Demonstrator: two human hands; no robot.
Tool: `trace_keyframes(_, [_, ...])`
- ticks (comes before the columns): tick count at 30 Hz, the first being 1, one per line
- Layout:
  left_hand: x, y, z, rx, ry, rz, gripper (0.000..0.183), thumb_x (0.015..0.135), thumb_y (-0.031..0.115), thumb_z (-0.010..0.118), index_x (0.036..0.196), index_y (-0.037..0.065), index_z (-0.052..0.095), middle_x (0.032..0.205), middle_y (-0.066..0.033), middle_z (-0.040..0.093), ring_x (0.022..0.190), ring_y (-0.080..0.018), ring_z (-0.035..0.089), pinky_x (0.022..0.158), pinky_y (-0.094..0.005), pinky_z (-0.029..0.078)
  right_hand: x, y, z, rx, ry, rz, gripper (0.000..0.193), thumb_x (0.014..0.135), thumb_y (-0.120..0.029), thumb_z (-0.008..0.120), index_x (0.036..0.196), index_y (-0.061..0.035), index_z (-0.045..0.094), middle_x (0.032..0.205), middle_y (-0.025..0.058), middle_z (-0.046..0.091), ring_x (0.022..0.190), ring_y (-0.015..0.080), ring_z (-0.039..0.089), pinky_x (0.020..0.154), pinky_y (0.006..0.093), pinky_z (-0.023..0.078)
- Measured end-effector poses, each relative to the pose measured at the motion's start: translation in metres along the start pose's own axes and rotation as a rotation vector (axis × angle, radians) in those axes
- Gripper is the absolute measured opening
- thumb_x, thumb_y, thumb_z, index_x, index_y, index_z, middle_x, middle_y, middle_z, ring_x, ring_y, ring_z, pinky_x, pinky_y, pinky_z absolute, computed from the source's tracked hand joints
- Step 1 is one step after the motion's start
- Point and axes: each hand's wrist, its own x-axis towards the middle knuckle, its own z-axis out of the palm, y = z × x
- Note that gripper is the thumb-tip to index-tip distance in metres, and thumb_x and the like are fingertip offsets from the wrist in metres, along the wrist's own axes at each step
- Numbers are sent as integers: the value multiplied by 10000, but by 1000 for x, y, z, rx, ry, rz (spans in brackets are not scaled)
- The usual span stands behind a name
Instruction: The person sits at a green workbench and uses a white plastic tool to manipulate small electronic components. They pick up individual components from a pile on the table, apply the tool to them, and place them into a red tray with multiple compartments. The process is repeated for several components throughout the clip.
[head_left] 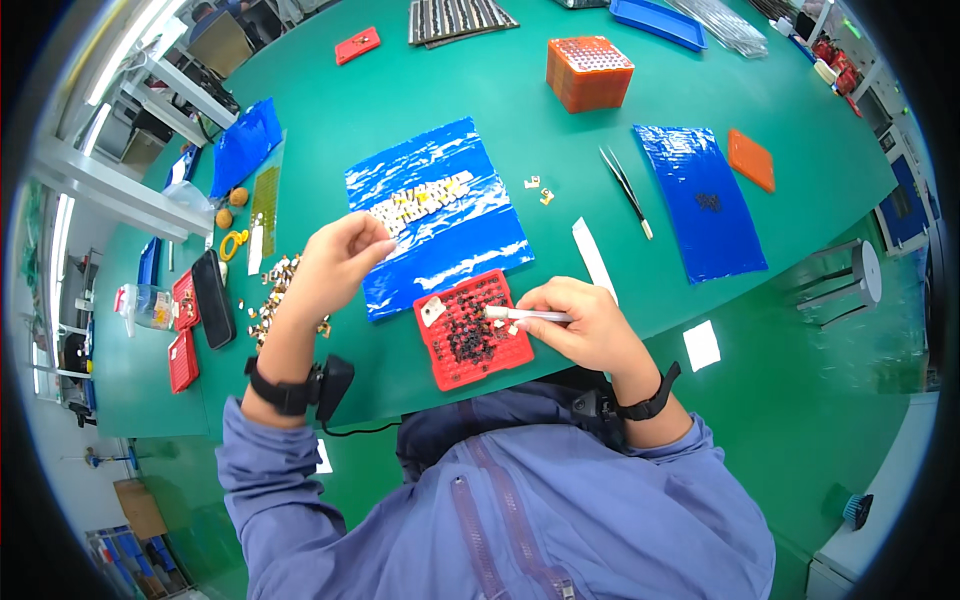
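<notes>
My right hand (pixel 578 318) grips a slim pen-like tool (pixel 530 314), whitish, its tip pointing left over a red tray (pixel 440 372). Many small black parts (pixel 468 335) lie in that tray, with a few pale pieces among them. At the left edge of a shiny blue sheet (pixel 430 280), my left hand (pixel 345 262) has its thumb and fingers drawn together in a pinch; whatever may be between them is too small to make out. Beside those fingertips, rows of small white and gold parts (pixel 425 202) lie on the sheet.
Loose small parts (pixel 275 300) are heaped left of my left forearm. Tweezers (pixel 628 192), a white strip (pixel 596 262) and a second blue sheet (pixel 690 240) lie to the right. Farther back stands a stack of orange trays (pixel 590 80). A black phone-like case (pixel 212 300) is at left.
</notes>
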Motion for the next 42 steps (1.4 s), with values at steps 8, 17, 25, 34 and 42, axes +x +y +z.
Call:
trace_keyframes(8, [46,-26,15,521,33,139,112,779,138,679,811,47,623,888,-121,542,885,-256,535,794,-350,437,-3,2,-4,44,-10,-26,152,812,-180,674,886,-48,660,756,91,615,640,209,595,564,307,461])
trace_keyframes(17, [54,-30,18,556,18,153,94,747,151,701,788,87,647,915,-140,519,938,-312,493,829,-386,413,-1,-1,-5,39,-42,6,152,811,-179,678,890,-51,662,768,91,623,669,199,611,590,297,477])
trace_keyframes(25, [47,-32,6,481,171,210,201,739,181,727,864,84,602,880,-124,541,891,-283,525,786,-370,436,1,-1,-3,76,-30,12,121,804,-143,680,887,-56,667,746,62,610,641,147,580,562,264,451])
trace_keyframes(34, [-38,-41,-59,540,148,152,176,741,160,714,851,51,630,882,-119,568,892,-278,557,786,-362,452,-1,-3,1,28,-7,50,117,779,-120,700,865,-44,675,727,41,597,591,97,509,513,237,384])
trace_keyframes(42, [-54,-80,-44,617,230,-36,133,742,149,706,814,75,622,830,-107,518,890,-275,506,800,-367,409,-1,1,9,41,48,14,124,787,-123,699,858,-26,669,741,52,614,604,99,527,525,240,402])
